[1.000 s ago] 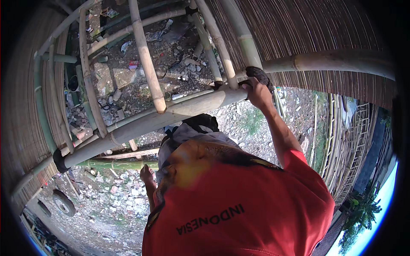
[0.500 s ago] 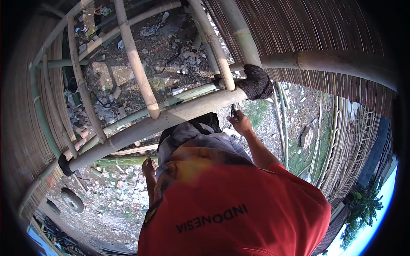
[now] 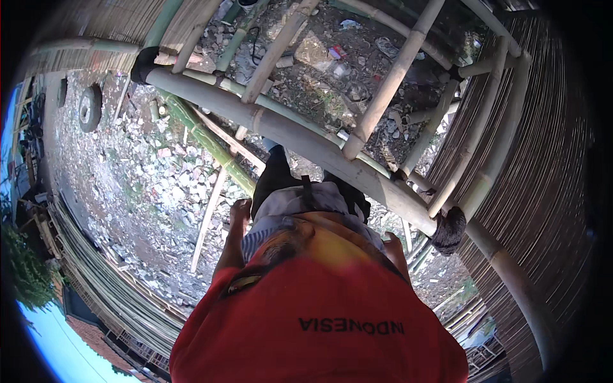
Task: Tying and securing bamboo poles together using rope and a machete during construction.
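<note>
My left hand hangs low at my left side, beside the thigh. Its fingers point down and are too foreshortened to tell what they do. At my right side, my right hand shows only in part past the red shirt, its fingers mostly hidden. Neither hand touches the bamboo frame. A thick bamboo beam crosses in front of me, with thinner bamboo rungs set into it. Dark fibre lashing wraps its right end, and more dark lashing binds its left end.
A green bamboo pole slants on the left below the beam. Stony rubble covers the ground. A tyre lies at the far left, long bamboo poles are stacked at the lower left, and a slatted bamboo panel rises on the right.
The whole view has swung to the right, so the beam now slopes down to the right. My right hand, earlier forward near the right lashing with a small dark thing, is now back by my side.
</note>
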The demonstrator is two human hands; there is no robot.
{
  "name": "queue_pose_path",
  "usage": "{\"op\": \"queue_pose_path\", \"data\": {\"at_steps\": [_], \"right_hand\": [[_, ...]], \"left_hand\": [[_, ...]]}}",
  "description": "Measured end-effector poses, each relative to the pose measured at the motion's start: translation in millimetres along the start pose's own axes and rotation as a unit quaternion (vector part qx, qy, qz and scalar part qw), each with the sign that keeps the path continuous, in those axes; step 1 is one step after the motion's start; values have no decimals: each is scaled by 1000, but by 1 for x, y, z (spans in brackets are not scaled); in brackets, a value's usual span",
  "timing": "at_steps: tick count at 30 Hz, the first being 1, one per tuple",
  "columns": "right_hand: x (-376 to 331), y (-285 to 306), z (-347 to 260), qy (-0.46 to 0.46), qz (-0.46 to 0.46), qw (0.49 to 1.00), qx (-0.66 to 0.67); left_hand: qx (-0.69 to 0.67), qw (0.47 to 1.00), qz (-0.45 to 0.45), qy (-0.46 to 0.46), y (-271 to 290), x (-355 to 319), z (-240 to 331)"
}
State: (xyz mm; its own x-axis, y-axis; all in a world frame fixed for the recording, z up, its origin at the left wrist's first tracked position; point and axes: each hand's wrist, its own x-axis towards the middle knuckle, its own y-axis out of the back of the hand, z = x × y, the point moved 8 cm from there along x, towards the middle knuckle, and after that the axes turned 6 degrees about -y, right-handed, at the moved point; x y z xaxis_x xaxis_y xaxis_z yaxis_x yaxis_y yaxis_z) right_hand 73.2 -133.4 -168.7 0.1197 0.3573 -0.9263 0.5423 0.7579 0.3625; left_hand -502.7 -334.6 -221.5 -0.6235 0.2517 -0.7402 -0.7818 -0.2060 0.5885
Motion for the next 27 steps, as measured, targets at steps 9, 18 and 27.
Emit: {"op": "queue_pose_path", "data": {"at_steps": [9,18,27], "right_hand": [[-67,32,-181,245,-62,932,-261],[-206,-144,-598,268,-31,900,-343],[-258,-216,-837,514,90,813,-257]], "left_hand": [[-22,1000,-7,15,17,20,-157],[-293,932,189,102,185,76,-141],[-470,821,316,81,301,151,-148]]}}
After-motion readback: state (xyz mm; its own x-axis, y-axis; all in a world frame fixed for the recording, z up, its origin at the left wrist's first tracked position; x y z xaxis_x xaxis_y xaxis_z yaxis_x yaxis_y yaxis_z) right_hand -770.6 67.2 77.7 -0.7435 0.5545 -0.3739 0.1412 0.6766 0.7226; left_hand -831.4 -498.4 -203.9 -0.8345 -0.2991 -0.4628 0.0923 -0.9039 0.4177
